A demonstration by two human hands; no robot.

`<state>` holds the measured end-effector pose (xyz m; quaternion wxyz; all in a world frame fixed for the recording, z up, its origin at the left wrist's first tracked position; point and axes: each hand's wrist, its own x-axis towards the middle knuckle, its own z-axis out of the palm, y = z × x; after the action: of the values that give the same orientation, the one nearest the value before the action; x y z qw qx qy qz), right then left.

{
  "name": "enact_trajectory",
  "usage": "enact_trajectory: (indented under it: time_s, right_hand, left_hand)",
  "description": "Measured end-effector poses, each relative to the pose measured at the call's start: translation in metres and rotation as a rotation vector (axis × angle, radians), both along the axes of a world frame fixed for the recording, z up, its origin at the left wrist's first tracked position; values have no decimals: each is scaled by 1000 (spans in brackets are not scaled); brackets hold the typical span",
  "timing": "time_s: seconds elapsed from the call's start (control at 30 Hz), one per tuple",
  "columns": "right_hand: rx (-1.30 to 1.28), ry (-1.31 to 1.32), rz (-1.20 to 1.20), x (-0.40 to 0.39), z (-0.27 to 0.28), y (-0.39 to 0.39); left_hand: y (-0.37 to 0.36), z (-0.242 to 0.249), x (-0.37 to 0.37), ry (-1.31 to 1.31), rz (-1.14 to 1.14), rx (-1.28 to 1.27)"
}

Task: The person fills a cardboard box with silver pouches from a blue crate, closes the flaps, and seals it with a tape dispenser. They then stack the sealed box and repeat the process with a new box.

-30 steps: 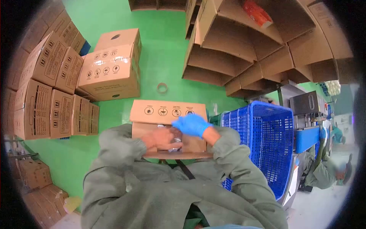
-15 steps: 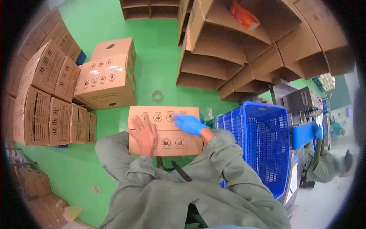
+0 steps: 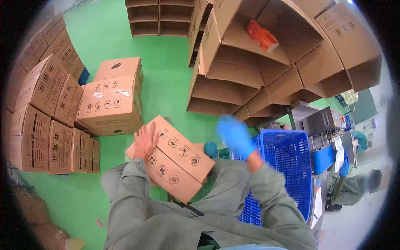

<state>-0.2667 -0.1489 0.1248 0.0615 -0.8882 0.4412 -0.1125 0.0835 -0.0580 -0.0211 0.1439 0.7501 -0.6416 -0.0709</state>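
A cardboard box (image 3: 177, 160) printed with round handling symbols lies slanted across my lap, its right end lower in view than its left. My bare left hand (image 3: 146, 141) grips the upper left edge of this box. More brown cardboard (image 3: 197, 146) peeks out behind and under it. My right hand (image 3: 236, 135), in a blue glove, is raised off the box beside the near corner of a blue plastic crate (image 3: 287, 132); motion smears its fingers. Between box and right hand sits a round teal thing (image 3: 210, 149).
Stacked cartons (image 3: 62, 141) stand at left, and a taped carton (image 3: 110, 104) is ahead. Open-fronted cardboard boxes (image 3: 225, 89) rise at front right, one holding an orange packet (image 3: 261, 35). At right, a person (image 3: 354, 187) in blue gloves works at a bench.
The box has turned clockwise, its right end swinging toward me. My right hand has lifted off it and moved right; my left hand has shifted left to its edge.
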Motion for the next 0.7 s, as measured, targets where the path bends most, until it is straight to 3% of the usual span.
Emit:
enact_trajectory:
  time_s: [0.03, 0.07, 0.13, 0.17, 0.2, 0.23, 0.3, 0.33, 0.4, 0.47, 0.57, 0.6, 0.67, 0.7]
  right_hand:
    - [-331, -2, -151, 1, 54, -43]
    - [-574, -407, -233, 5, 104, -82]
    - [-868, -274, -259, -16, 157, -176]
    - [-748, -200, -339, -20, 177, -213]
    - [-705, -68, -349, -27, 188, -252]
    - [-704, -77, -327, -34, 187, -269]
    - [-430, 160, -248, -40, 181, -293]
    - [-430, 159, -335, -29, 183, -290]
    - [-449, -20, -327, -16, 183, -246]
    - [-533, -555, -137, -4, 164, -156]
    - [-92, -1106, -183, 35, 121, 8]
    - [100, -986, -233, 48, 102, 52]
    - [235, -783, -68, 49, 15, 108]
    - [462, -626, -78, 59, -14, 129]
  left_hand:
    - [-2, 3, -2, -8, -21, 52]
    - [-4, 6, -4, -18, -39, 101]
    - [3, -3, -13, -143, 14, 16]
    - [6, -5, -17, -262, 64, -56]
    - [9, 3, -19, -131, 46, 65]
    - [12, 3, -21, -131, 70, 66]
    - [21, -5, -26, -51, -8, 90]
    - [23, -7, -28, -70, -13, 72]
    - [21, -10, -26, -88, -17, 71]
    - [23, -11, -26, -106, -27, 59]
    - [18, -17, -26, -126, -21, 4]
    - [18, -17, -27, -114, -8, 31]
    - [18, -15, -27, -159, -18, 20]
    - [22, -19, -26, -154, -18, 36]
